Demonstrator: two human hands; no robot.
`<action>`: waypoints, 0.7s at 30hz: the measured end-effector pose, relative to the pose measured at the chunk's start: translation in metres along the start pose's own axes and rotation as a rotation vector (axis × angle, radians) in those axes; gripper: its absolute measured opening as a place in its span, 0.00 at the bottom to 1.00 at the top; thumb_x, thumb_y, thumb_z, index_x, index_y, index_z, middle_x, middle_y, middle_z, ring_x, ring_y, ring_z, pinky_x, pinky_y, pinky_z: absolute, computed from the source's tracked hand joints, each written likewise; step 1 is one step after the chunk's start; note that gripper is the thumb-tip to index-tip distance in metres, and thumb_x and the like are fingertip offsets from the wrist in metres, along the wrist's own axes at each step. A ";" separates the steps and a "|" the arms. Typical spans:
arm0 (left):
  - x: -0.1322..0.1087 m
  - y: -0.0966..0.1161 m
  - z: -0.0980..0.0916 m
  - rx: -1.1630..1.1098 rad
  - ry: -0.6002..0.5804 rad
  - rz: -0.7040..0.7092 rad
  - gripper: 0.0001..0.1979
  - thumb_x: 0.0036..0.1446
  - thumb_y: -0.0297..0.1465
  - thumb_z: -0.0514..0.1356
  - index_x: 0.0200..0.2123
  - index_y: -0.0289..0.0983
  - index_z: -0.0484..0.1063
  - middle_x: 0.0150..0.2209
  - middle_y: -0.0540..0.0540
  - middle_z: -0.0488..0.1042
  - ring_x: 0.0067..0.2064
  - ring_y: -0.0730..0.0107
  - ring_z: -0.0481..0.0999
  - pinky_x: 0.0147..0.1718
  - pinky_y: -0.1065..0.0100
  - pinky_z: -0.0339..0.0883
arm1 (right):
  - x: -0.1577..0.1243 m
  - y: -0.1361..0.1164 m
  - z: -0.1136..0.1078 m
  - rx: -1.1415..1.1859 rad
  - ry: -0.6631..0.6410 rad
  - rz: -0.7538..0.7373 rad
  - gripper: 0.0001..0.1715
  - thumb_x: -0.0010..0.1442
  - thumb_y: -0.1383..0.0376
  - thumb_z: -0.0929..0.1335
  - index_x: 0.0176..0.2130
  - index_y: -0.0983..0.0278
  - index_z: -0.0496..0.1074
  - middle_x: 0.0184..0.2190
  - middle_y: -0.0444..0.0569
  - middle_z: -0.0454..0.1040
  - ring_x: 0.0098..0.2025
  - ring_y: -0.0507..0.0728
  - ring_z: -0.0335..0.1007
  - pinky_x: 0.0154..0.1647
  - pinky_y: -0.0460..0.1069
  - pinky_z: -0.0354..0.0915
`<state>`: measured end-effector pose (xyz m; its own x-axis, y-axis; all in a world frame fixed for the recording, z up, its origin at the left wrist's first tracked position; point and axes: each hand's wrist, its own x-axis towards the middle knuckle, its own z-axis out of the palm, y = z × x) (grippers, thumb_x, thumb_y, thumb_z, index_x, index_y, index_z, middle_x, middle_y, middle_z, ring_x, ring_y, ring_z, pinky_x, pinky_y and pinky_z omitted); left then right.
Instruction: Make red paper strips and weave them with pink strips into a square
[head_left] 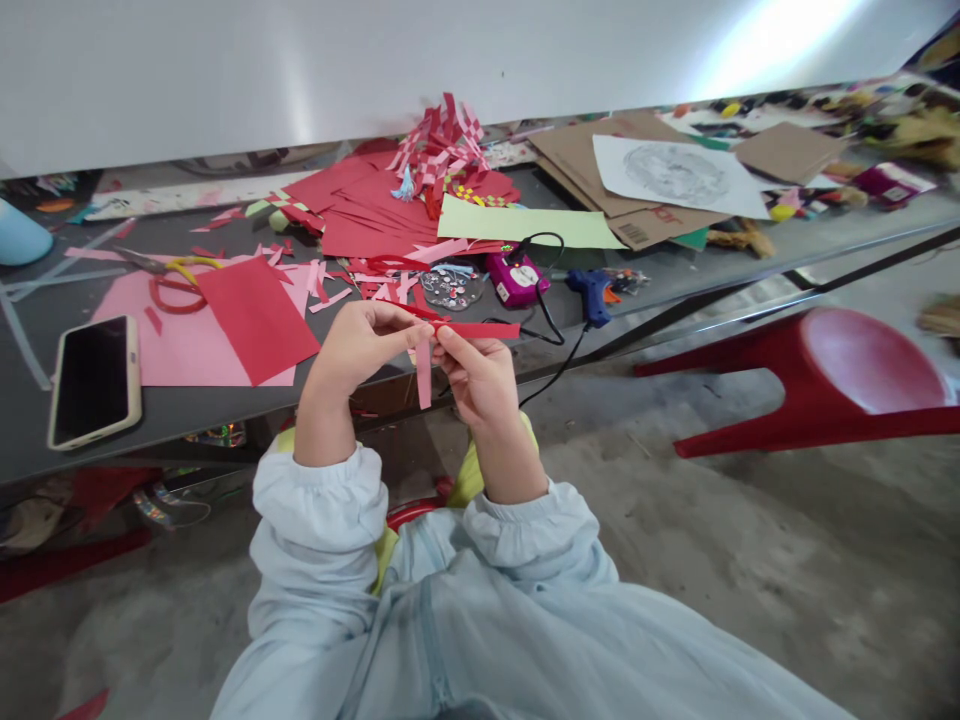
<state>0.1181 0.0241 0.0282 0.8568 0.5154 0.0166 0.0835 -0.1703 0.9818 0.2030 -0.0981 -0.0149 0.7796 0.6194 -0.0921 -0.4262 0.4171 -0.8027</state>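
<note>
Both my hands meet over the table's front edge, pinching paper strips between thumbs and fingertips. My left hand [358, 345] grips the left end of the crossing strips. In my right hand [476, 375] is a red paper strip [491, 330] that sticks out to the right. A pink paper strip [424, 378] hangs straight down between the hands. How the strips join is hidden by my fingers. Just behind the hands lie a clear dish of small beads [452, 288] and loose pink and red strips [330, 299].
Scissors [180, 285] and red paper [259, 318] rest on a pink sheet [172, 360], beside a phone [95, 382]. A blue glue gun [592, 295] with a cord lies right. Behind are red sheets [367, 222] and cardboard [570, 150]. A red stool [810, 370] stands right.
</note>
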 end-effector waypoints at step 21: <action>-0.002 0.000 -0.004 0.070 -0.106 -0.050 0.17 0.43 0.44 0.71 0.26 0.35 0.79 0.27 0.47 0.80 0.29 0.71 0.76 0.30 0.71 0.69 | 0.000 -0.004 0.001 -0.060 0.032 0.042 0.17 0.36 0.57 0.81 0.20 0.62 0.75 0.20 0.42 0.77 0.23 0.48 0.73 0.30 0.46 0.73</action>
<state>0.1140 0.0263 0.0288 0.8993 0.4337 -0.0558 0.1598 -0.2072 0.9652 0.2042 -0.0991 -0.0111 0.7765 0.6134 -0.1441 -0.4311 0.3504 -0.8315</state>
